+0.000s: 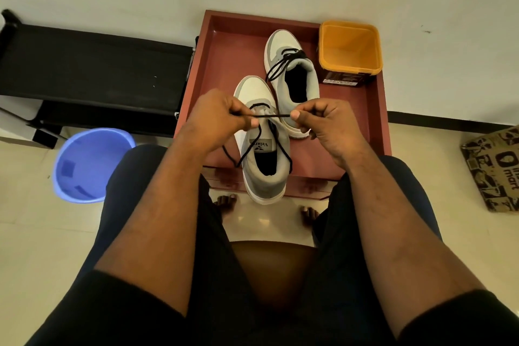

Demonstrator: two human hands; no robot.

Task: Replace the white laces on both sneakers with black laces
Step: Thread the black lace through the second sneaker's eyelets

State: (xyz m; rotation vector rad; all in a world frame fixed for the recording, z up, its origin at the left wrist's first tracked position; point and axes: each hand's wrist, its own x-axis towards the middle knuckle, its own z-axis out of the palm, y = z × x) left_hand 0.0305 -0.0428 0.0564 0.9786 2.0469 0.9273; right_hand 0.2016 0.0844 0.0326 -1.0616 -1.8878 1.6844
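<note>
Both hands' grips pinched on black lace (pixel 273 116), left hand (pixel 216 118), right hand (pixel 327 121), near sneaker (pixel 264 149) beneath

Both hands, left (pixel 216 118) and right (pixel 323 118), pinching a taut black lace (pixel 273 116) above the near sneaker (pixel 264 154).

Two grey-and-white sneakers sit on a reddish-brown tray (pixel 376 109), toes pointing at its far edge. The near sneaker (pixel 264 171) hangs its heel over the tray's near edge, and its black lace (pixel 273 116) is pulled taut sideways above the tongue, loose ends trailing down both sides. The far sneaker (pixel 295 70) sits toward the far right corner, its own black lace (pixel 283 63) tied in a loose bow at the tongue.
</note>
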